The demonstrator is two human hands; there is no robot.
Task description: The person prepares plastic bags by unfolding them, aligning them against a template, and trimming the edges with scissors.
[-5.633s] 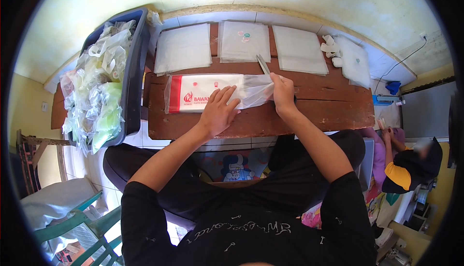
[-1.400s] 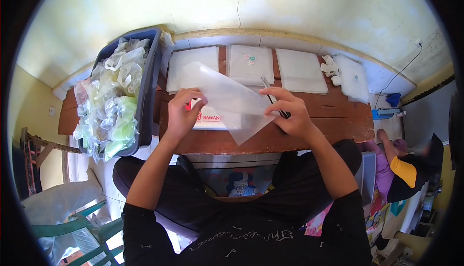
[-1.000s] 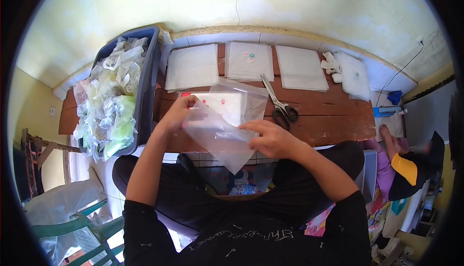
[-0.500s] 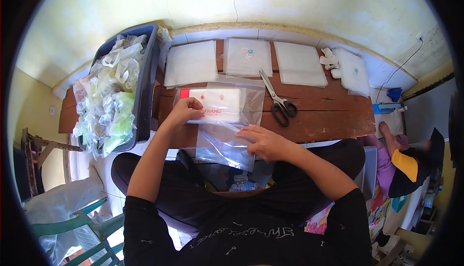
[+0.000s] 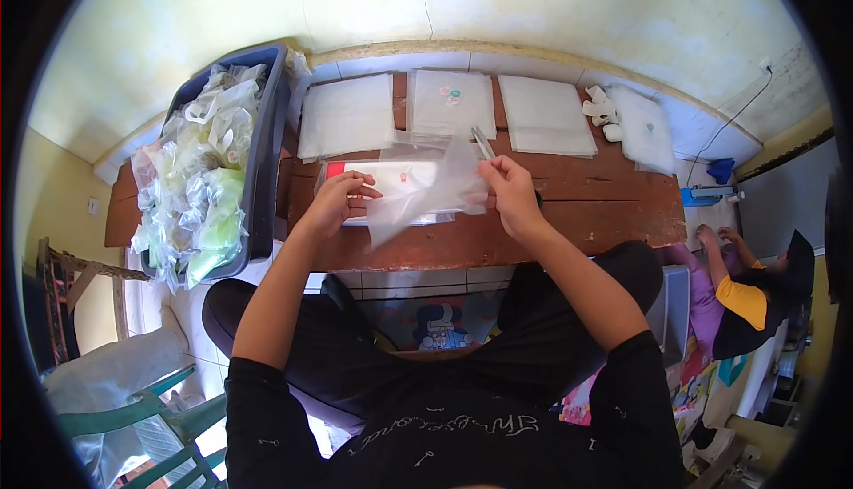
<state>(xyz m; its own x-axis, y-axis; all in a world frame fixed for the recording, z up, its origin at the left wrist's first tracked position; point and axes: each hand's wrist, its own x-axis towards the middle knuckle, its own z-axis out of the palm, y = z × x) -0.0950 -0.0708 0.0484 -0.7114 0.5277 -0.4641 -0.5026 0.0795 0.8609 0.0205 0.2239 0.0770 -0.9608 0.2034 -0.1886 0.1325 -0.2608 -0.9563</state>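
Note:
In front of me on the wooden table lies a white packet with a red end (image 5: 336, 168), partly covered by clear plastic. My right hand (image 5: 513, 191) pinches the edge of a clear plastic bag (image 5: 425, 194), which is lifted and folded above the packet's right half. At the packet's left side is my left hand (image 5: 342, 202), fingers apart and slightly curled, close to the bag's lower left part. Scissors (image 5: 482, 143) lie behind my right hand, with only the blades and a bit of handle showing.
Along the back of the table (image 5: 613, 209) sit flat stacks of clear plastic bags (image 5: 346, 116), (image 5: 548, 116). A grey bin (image 5: 278, 125) heaped with crumpled plastic stands left. Another person (image 5: 742, 298) sits at right near a blue device (image 5: 706, 196). A green chair (image 5: 115, 416) is lower left.
My right hand has moved up and right, raising the plastic that hung over the table's front edge. My left hand's fingers have come off the packet's printed face and spread.

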